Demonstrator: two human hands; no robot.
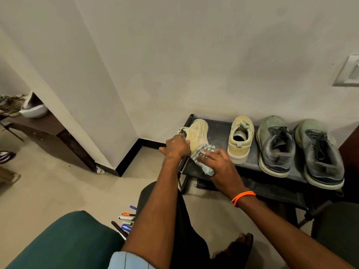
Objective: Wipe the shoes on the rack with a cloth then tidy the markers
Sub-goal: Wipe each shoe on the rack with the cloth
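A black shoe rack (217,131) stands against the wall. My left hand (175,147) grips a pale yellow shoe (198,133) by its heel opening and tips it on its side at the rack's left end. My right hand (221,167) presses a grey-and-white striped cloth (202,158) against that shoe's side. Its partner, a second yellow shoe (240,140), sits upright beside it. Two grey-green sneakers (275,146) (320,152) fill the right of the shelf. Several markers (127,220) lie loose on the floor by my left leg.
A dark green seat cushion (64,241) is at the lower left. A dark wooden table (46,131) with a white helmet-like object (34,111) stands far left behind a wall corner. My bare foot (239,245) rests on the tiled floor. A wall switch plate (347,72) is at the right.
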